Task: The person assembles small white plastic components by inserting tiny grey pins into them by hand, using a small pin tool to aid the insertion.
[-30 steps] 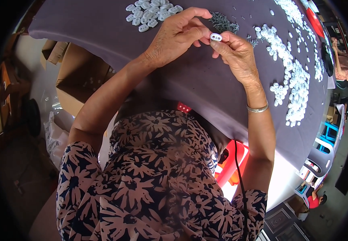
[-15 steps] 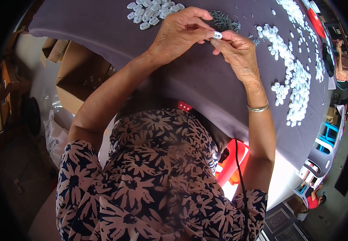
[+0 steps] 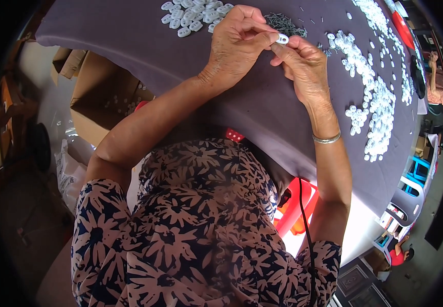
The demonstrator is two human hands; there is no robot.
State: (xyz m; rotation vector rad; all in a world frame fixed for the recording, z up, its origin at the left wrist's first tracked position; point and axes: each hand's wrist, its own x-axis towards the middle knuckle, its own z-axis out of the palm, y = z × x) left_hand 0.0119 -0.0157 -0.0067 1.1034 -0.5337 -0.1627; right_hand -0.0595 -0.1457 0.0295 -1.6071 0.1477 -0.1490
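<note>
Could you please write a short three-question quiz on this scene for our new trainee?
1. Open question: What is at the fingertips of the bare left hand and the bare right hand?
2. True or false: A silver-coloured metal bracelet circles the right wrist.
3. Multiple choice: Where is the open brown cardboard box? A) Beyond both hands; B) On the person's left; C) On the person's right.

Key:
1. A small white oval plastic-looking piece.
2. True.
3. B.
</note>
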